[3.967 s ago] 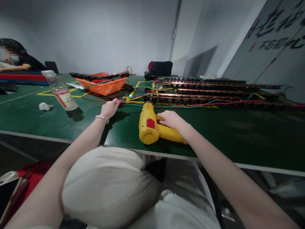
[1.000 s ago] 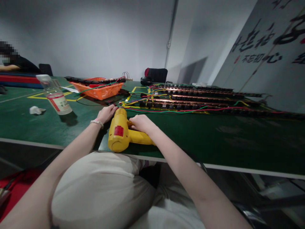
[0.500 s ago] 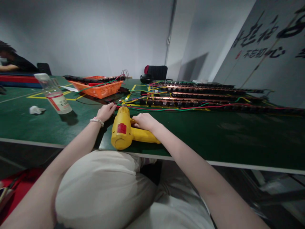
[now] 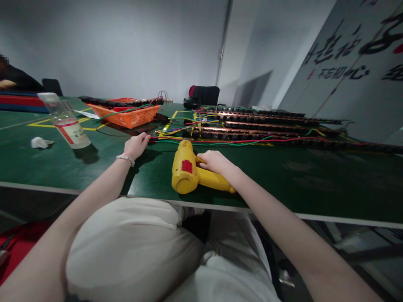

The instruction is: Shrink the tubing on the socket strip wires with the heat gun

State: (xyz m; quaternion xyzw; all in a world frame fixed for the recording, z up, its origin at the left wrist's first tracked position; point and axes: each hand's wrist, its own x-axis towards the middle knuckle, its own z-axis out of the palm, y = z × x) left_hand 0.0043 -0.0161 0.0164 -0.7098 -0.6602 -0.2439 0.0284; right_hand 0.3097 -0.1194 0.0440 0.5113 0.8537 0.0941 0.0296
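My right hand (image 4: 214, 162) is closed round the handle of a yellow heat gun (image 4: 185, 170) with a red label, held low over the green table near its front edge. The gun's nozzle points away from me toward the wires. With fingers pinched together, my left hand (image 4: 137, 145) grips the end of a bundle of red and green wires (image 4: 171, 139). These wires run right along the near side of long black strips with copper-coloured bars (image 4: 239, 133).
An orange basket (image 4: 132, 118) holding another black strip stands behind my left hand. Left of it are a clear bottle (image 4: 73, 132) with a label and a crumpled white tissue (image 4: 40, 142). A person in black (image 4: 20, 80) sits at the far left.
The heat gun has moved right in my right hand, away from my left hand and the wire ends. My left hand stays at the wires, shifted slightly left in view.
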